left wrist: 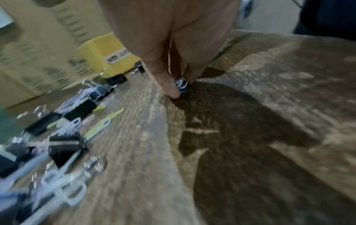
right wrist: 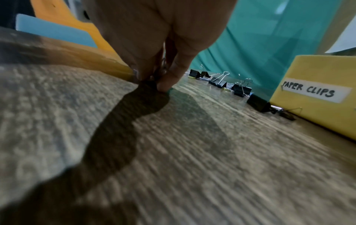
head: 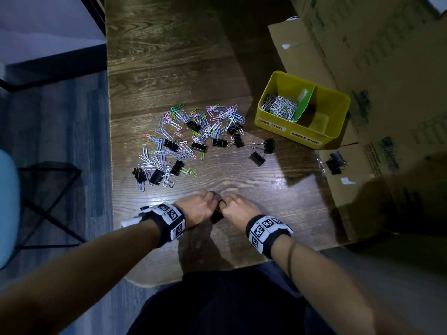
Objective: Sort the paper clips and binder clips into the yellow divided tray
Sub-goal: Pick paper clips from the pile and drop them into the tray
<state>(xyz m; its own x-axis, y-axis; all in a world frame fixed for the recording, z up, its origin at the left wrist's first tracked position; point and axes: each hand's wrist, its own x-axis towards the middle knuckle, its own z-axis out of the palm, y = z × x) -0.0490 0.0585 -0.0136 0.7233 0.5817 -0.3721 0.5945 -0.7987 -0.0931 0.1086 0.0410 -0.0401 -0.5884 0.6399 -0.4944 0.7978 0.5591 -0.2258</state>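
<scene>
My left hand (head: pixel 210 196) and right hand (head: pixel 228 201) meet low over the near middle of the table. Together they pinch a small black binder clip (head: pixel 219 204). In the left wrist view, thumb and fingers (left wrist: pixel 173 89) squeeze the binder clip (left wrist: pixel 182 85), which has pale wire loops on it. In the right wrist view, my fingertips (right wrist: pixel 163 86) hold silver wire loops (right wrist: pixel 163 65). The yellow divided tray (head: pixel 343 99) stands at the right, with silver paper clips (head: pixel 279 108) in its left compartment. A mixed pile of coloured paper clips and black binder clips (head: pixel 188 139) lies mid-table.
Two binder clips (head: pixel 262 151) lie apart between the pile and the tray. Another binder clip (head: pixel 335 163) sits on flat cardboard (head: pixel 358 194) at the right. Cardboard boxes (head: pixel 362 56) stand behind the tray. The table's left edge (head: pixel 109 141) drops to the floor beside a stool frame (head: pixel 48 201).
</scene>
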